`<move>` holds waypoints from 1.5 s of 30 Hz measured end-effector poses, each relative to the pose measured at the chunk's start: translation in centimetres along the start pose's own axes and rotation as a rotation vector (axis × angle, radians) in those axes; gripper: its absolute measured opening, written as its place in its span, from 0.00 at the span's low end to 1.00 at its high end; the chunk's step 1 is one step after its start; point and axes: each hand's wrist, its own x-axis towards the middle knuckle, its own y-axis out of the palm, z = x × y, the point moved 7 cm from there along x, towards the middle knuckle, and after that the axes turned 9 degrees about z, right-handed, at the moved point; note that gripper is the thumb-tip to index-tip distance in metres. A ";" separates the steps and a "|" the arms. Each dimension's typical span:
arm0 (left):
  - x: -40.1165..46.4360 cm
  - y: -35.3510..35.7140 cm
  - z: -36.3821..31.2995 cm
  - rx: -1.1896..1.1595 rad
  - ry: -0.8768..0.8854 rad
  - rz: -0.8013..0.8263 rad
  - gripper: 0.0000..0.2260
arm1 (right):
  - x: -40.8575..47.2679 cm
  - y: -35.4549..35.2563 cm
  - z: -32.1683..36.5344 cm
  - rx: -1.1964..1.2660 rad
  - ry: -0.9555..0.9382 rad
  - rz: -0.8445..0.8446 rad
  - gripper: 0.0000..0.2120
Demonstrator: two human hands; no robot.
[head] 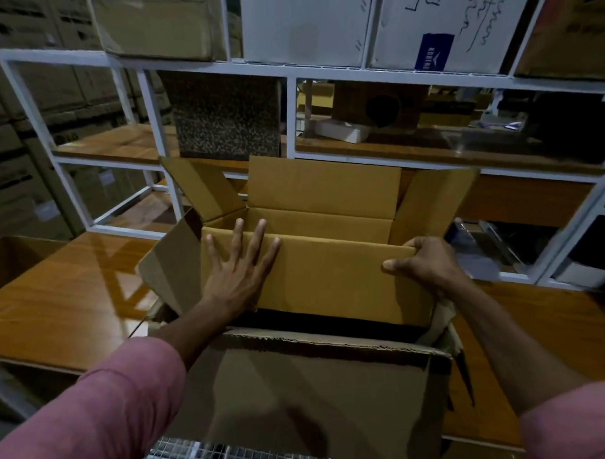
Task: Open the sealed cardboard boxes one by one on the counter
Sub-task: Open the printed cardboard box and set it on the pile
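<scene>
A brown cardboard box [330,283] stands on the wooden counter [63,306] with its top flaps spread open; the far flap stands upright and the side flaps lean outward. My left hand [239,269] lies flat with spread fingers on the near flap. My right hand [425,262] grips the right end of that same flap, thumb on the face and fingers curled over its edge. A second, darker cardboard box [317,393] sits closer to me, its torn flap folded toward me. The inside of both boxes is mostly hidden.
A white metal shelf frame [149,107] rises behind the counter, loaded with cardboard and white boxes. Stacked cartons fill the left background. A wire mesh surface [206,456] shows at the bottom edge. A speckled box [227,118] stands just behind the open one.
</scene>
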 end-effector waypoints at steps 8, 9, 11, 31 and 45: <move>-0.1 0.3 -0.8 -0.052 0.044 0.117 0.61 | 0.5 -0.2 0.1 -0.051 -0.025 0.000 0.22; -0.3 0.5 -0.8 -0.068 0.053 0.155 0.62 | 0.2 -0.3 0.4 -0.065 -0.049 -0.012 0.20; -0.6 1.0 -1.0 -0.127 0.091 0.225 0.59 | -0.3 -0.3 0.9 -0.134 -0.102 -0.047 0.16; -4.7 -0.5 1.0 -0.725 0.258 0.783 0.46 | -4.4 9.1 2.0 -0.614 -0.064 0.493 0.30; -4.9 0.9 0.8 -0.732 0.208 0.714 0.15 | -3.5 11.2 0.3 -0.660 0.006 0.672 0.26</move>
